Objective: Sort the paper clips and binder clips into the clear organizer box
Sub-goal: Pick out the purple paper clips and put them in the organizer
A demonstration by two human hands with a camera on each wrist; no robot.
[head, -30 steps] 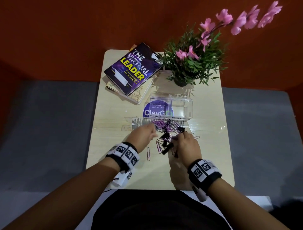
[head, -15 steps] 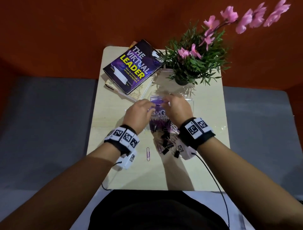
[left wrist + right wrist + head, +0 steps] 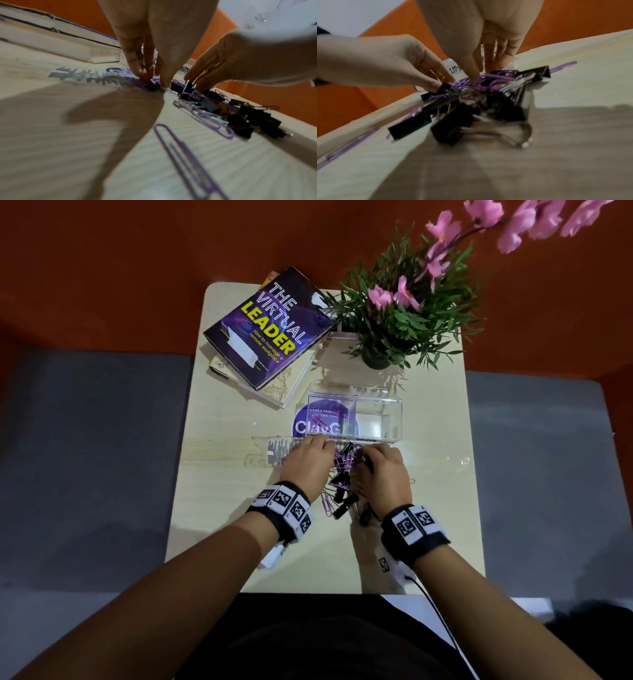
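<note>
A heap of purple paper clips and black binder clips point(image 3: 342, 474) lies on the table between my hands, just in front of the clear organizer box point(image 3: 376, 405). The box's left compartment holds a few purple paper clips point(image 3: 330, 416); its right compartment looks bare. My left hand point(image 3: 324, 444) reaches down at the heap's far left, thumb and fingers point(image 3: 137, 70) closing on purple clips. My right hand point(image 3: 367, 455) digs in from the right, thumb and fingers point(image 3: 489, 60) pinching purple clips point(image 3: 494, 78). One purple paper clip point(image 3: 180, 148) lies apart, nearer to me.
The box's clear lid point(image 3: 270, 455) lies flat to the left of the heap. Stacked books point(image 3: 270, 330) sit at the back left and a potted plant with pink flowers point(image 3: 387, 323) at the back right. The small table point(image 3: 222, 508) ends close on both sides.
Half a second ago both hands were over the box's left compartment. They have drawn back toward me and gone down onto the heap; purple clips now lie in that compartment.
</note>
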